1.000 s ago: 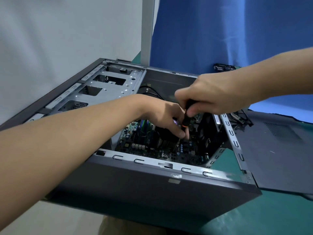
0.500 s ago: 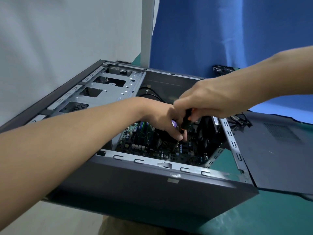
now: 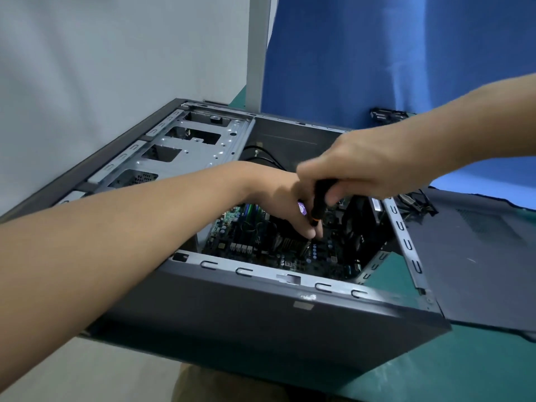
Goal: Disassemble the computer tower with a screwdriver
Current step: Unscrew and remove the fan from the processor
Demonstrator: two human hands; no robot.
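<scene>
Loosening a fastener deep inside the opened computer tower (image 3: pixel 261 323), which lies on its side on the tabletop (image 3: pixel 464 372).
Right hand (image 3: pixel 362 169) curled round the black handle of the screwdriver (image 3: pixel 320 195). Left hand (image 3: pixel 275 195) reaches in, fingertips (image 3: pixel 311 233) drawn together on the shaft below the orange collar, apparently pinching it to steady it. The tip is hidden among components. Risks, as judged: the tip slips off the screw head and gouges the motherboard (image 3: pixel 255 248), caused by a tilted shaft or too little downward pressure; a freed screw drops between the components, caused by fingers lifting early; the left forearm (image 3: pixel 116 242) scrapes on the metal rim (image 3: pixel 246 271) it crosses. The removed side panel (image 3: pixel 478 256) lies just beside the tower, on the right.
</scene>
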